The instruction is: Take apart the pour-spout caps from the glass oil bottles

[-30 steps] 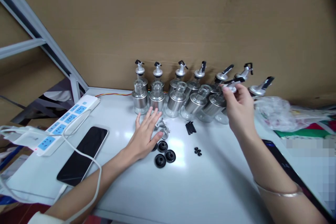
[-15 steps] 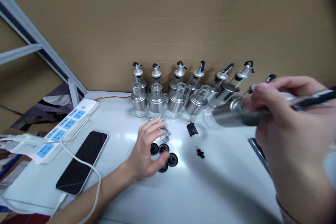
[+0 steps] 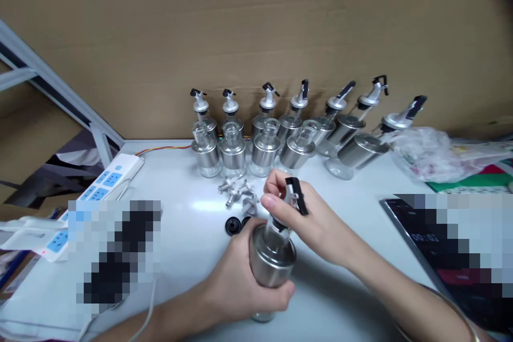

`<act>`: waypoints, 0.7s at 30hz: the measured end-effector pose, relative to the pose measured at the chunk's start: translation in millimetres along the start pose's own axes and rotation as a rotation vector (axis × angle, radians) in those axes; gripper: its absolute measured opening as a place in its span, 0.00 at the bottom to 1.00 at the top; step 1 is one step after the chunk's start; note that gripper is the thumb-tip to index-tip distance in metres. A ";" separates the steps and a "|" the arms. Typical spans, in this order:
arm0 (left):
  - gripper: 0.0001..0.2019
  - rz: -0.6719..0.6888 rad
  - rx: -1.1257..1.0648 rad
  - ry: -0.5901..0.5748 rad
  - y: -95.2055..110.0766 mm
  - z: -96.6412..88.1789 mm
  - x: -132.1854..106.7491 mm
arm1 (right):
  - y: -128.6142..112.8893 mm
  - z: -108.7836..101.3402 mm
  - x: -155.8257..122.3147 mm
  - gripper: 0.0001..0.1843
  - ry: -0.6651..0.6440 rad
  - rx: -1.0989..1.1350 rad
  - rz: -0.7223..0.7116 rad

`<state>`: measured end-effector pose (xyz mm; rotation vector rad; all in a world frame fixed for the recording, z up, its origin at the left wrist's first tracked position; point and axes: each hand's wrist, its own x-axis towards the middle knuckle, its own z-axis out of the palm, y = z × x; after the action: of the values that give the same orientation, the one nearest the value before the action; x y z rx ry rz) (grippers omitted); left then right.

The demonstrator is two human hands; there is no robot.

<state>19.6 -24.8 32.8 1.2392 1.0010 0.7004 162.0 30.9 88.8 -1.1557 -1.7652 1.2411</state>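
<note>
My left hand (image 3: 244, 278) is wrapped around the steel-sleeved body of a glass oil bottle (image 3: 274, 262), which leans slightly at the front centre. At its neck, my right hand (image 3: 298, 211) grips the silver pourer spout (image 3: 294, 197) with a black flip lid; the spout sits on the bottle mouth. Just beyond my left hand lie black round stoppers (image 3: 233, 226), partly covered by the hand. Several silver spout parts (image 3: 236, 192) form a loose pile behind them. Four-sided detail of the small black pieces is hidden behind my hands.
Open-necked bottles (image 3: 266, 147) stand in a row, with spouted bottles (image 3: 364, 152) behind them along the cardboard wall (image 3: 240, 26). On the left lie a power strip (image 3: 108, 181), a phone (image 3: 124, 256) and cables. A plastic bag (image 3: 420, 152) and a dark-screened device (image 3: 425, 246) are at right.
My right hand has moved from the far right to the centre with the spouted bottle. My left hand, open over the stoppers before, has closed around the bottle body.
</note>
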 end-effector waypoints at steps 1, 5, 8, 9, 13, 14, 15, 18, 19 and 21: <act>0.29 -0.037 0.002 0.011 -0.8 -0.1 0.3 | 0.0 -3.9 1.6 0.21 -0.017 -0.078 0.016; 0.30 -0.075 -0.016 -0.050 -0.8 -2.7 -1.4 | 2.0 -10.7 3.2 0.24 -0.144 -0.204 0.039; 0.27 -0.042 -0.032 -0.123 1.4 -6.4 -2.8 | 7.2 -10.5 2.5 0.25 -0.155 -0.153 -0.003; 0.25 -0.034 -0.030 -0.133 2.0 -7.8 -2.9 | 9.4 -10.6 2.3 0.25 -0.161 -0.132 -0.020; 0.26 -0.084 -0.031 -0.186 4.5 -13.5 -3.0 | 18.2 -12.5 2.3 0.24 -0.230 -0.014 -0.137; 0.26 -0.116 -0.061 -0.224 5.7 -14.9 -3.1 | 20.1 -12.7 2.6 0.25 -0.253 0.034 -0.163; 0.26 -0.154 -0.113 -0.285 7.2 -16.3 -3.3 | 22.1 -12.5 2.9 0.26 -0.274 0.091 -0.181; 0.22 -0.254 -0.360 -0.537 12.3 -20.0 -3.2 | 28.1 -8.4 4.0 0.27 -0.323 0.276 -0.209; 0.21 -0.280 -0.449 -0.625 13.6 -20.9 -2.6 | 30.4 -5.8 4.4 0.28 -0.328 0.336 -0.212; 0.25 -0.354 -0.584 -0.758 14.5 -22.4 -0.6 | 35.1 0.8 5.1 0.27 -0.313 0.460 -0.207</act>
<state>0.4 -12.5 46.5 0.6804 0.3198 0.1737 169.1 40.6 55.5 -0.5257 -1.6374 1.6511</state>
